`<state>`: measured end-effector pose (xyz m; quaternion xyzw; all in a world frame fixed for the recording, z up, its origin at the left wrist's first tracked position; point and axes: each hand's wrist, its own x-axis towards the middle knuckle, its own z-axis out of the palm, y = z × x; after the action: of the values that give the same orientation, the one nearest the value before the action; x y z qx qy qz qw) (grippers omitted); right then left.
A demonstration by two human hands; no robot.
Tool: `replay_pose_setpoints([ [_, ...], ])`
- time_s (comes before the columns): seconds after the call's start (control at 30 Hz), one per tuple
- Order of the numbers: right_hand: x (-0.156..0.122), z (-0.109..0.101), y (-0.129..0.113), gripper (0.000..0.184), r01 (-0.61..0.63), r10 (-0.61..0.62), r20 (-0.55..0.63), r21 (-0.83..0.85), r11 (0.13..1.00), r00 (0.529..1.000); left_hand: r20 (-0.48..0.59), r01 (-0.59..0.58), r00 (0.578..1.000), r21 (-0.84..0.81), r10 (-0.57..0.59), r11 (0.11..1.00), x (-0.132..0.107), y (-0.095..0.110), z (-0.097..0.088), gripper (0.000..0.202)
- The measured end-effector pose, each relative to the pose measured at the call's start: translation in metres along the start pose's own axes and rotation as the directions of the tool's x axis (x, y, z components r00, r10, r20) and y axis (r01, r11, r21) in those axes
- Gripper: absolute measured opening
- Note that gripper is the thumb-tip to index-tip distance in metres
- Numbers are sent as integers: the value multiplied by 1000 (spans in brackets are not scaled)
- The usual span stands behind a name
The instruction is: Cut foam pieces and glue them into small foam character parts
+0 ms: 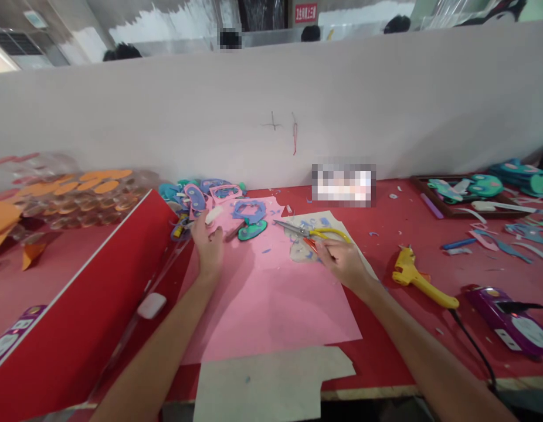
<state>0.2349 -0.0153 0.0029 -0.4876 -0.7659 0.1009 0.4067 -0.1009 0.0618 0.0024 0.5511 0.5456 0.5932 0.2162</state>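
Note:
Yellow-handled scissors [300, 229] point left over scraps on the pink sheet. My right hand [345, 262] is closed at their handles, beside an orange-red part [311, 244] partly covered by its fingers. To the left, my left hand [209, 246] is raised with thumb and fingers apart, close to a small white piece [214, 214]; contact with it is unclear. Between the hands lie a blue-violet cut-out ring [249, 210], a green oval piece [253, 230] and a brown stick-like tool [234, 231]. Beneath them spreads the pink sheet [271, 305].
A red board [108, 310] leans at left, with orange discs in clear cups [91, 193] behind it. At right are a yellow glue gun [423, 284], its cable, a purple box [511, 322] and a dark tray [456, 214]. A white partition [187, 123] closes the back.

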Motion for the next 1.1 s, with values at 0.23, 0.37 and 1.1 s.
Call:
replay_pose_setpoints([
  [0.23, 4, -5, -8, 56, -41, 41, -39, 14, 999, 998, 224, -284, 951, 376, 211, 882, -15, 4, 11, 34],
  [0.37, 4, -5, -5, 59, -79, 82, -68, 56, 995, 994, 432, -370, 893, 540, 127, 756, -23, 4, 18, 51],
  [1.1, 5, -4, -5, 66, -128, 138, -63, 147, 981, 988, 514, -463, 854, 690, 74, 556, -21, 18, 16, 37],
])
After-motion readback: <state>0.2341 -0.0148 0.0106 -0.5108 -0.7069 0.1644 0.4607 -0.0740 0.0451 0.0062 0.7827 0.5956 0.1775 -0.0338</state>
